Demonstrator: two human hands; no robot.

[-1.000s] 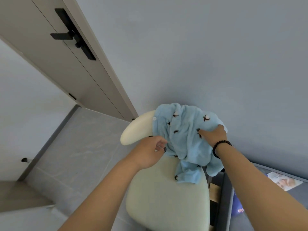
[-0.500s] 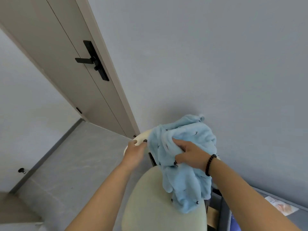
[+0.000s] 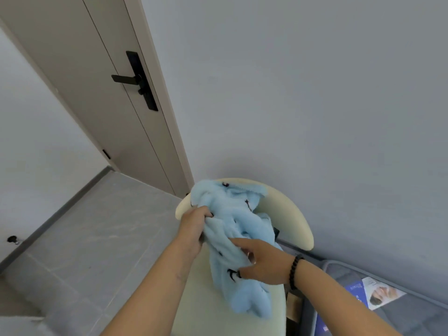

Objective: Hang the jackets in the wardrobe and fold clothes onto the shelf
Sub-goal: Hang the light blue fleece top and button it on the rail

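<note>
- Garment [image 3: 232, 229]: light blue, fleecy, with small dark marks; bunched and crumpled, held above the chair, its upper part against the backrest and its lower end hanging over the seat.
- Left hand [image 3: 194, 226]: grips the garment's left edge, fingers curled into the cloth just below the left end of the backrest.
- Right hand [image 3: 263, 261]: holds the garment's lower middle, thumb across the front of the cloth and fingers clamped round a fold; dark nails visible.
- Bracelet [image 3: 294, 271]: dark beads, round the right wrist.
- Chair [image 3: 291, 214]: cream; curved backrest behind and to the right of the garment, seat below both forearms.
- Wall [image 3: 303, 93]: plain grey, directly behind the chair.
- Door [image 3: 80, 81]: beige, to the left of the wall, shut in its frame.
- Handle [image 3: 137, 80]: black lever on a long black plate, on the door.
- Floor [image 3: 92, 229]: grey tiles, to the left of the chair; a small dark doorstop [image 3: 12, 239] stands at its left edge by the skirting.
- Mat [image 3: 392, 311]: grey padded surface at lower right, beside the chair.
- Leaflet [image 3: 373, 293]: blue and white printed sheet, lying on the mat.
</note>
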